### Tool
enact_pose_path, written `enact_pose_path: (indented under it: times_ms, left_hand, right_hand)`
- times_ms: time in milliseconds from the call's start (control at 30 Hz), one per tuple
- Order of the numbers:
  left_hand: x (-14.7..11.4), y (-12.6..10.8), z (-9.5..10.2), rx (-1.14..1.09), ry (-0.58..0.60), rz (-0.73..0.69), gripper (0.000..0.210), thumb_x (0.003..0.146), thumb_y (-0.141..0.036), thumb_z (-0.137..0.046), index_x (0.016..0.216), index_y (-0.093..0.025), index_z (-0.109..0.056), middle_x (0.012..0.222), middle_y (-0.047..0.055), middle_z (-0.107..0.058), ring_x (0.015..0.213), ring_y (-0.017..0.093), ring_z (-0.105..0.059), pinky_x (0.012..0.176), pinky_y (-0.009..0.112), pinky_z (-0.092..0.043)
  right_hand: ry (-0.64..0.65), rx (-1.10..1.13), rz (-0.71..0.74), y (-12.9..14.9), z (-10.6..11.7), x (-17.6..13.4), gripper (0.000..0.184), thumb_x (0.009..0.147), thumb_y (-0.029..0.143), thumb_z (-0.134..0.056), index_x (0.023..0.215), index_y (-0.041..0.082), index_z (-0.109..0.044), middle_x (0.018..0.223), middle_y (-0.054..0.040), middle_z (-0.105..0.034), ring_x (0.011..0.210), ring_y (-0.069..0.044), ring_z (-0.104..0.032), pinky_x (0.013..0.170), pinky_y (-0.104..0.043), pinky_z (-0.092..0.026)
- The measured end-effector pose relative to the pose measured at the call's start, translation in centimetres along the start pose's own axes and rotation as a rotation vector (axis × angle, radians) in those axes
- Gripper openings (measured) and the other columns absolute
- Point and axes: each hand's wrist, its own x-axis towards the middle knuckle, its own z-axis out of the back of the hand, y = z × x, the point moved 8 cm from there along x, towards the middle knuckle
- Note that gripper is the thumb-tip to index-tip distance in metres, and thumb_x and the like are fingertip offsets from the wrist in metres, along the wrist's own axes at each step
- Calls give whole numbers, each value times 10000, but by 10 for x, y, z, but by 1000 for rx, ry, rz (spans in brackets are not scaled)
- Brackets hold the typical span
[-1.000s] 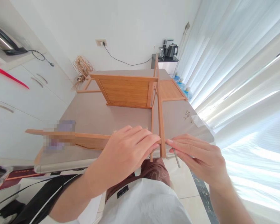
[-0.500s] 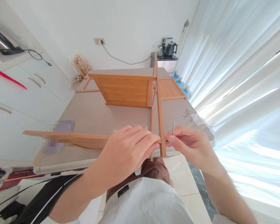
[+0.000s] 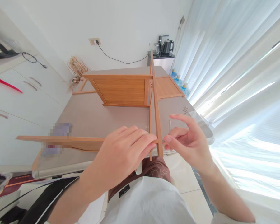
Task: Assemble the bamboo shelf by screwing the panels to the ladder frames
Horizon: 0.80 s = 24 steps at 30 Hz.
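My left hand (image 3: 124,152) is closed over the end of a wooden rail (image 3: 86,142), where it meets a long wooden upright (image 3: 156,118). On the upright's other side is my right hand (image 3: 189,140), its index finger raised and apart. Its thumb and lower fingers stay around the bend of a thin metal hex key (image 3: 170,127), whose long arm points up. The key's other end is at the joint, and the screw there is hidden. A slatted wooden panel (image 3: 123,90) joins the same upright farther back.
The frame rests over a grey-brown table (image 3: 88,115). Loose screws (image 3: 185,109) lie at the right, near a clear plastic bag (image 3: 200,119). Another wooden panel (image 3: 168,87) lies behind the upright. A sheer curtain (image 3: 235,62) hangs at the right, and a black kettle (image 3: 167,46) stands at the back.
My right index finger has lifted and spread away from the hex key, which my fingers pinched more closely before. My left hand keeps its hold; the whole view has shifted slightly.
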Motion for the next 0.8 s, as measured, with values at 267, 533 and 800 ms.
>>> enact_pose_path:
  times_ms: [267, 533, 800]
  left_hand:
    - [2, 1, -1, -8, 3, 26, 79, 1031, -178, -586, 1058, -179, -661, 886, -14, -708, 776, 151, -612, 717, 330, -411]
    - [2, 1, 1, -15, -2, 31, 82, 1020, -161, -596, 1070, -186, -656, 914, -15, -722, 775, 147, -608, 729, 322, -416]
    - [1, 2, 1, -19, 3, 44, 86, 1019, -171, -596, 1076, -190, -658, 950, -13, -735, 795, 151, -617, 737, 325, -429]
  right_hand:
    - [35, 108, -164, -12, -5, 1, 159, 913, 341, -773, 984, 239, -673, 661, 33, -728, 570, -105, -701, 542, -177, -585]
    - [91, 19, -151, -19, -4, -2, 207, 911, 358, -770, 839, 204, -651, 661, 10, -737, 557, -110, -688, 522, -185, -540]
    - [97, -92, -39, -16, -4, -5, 164, 993, 360, -661, 906, 222, -660, 758, 9, -740, 634, -114, -708, 555, -210, -525]
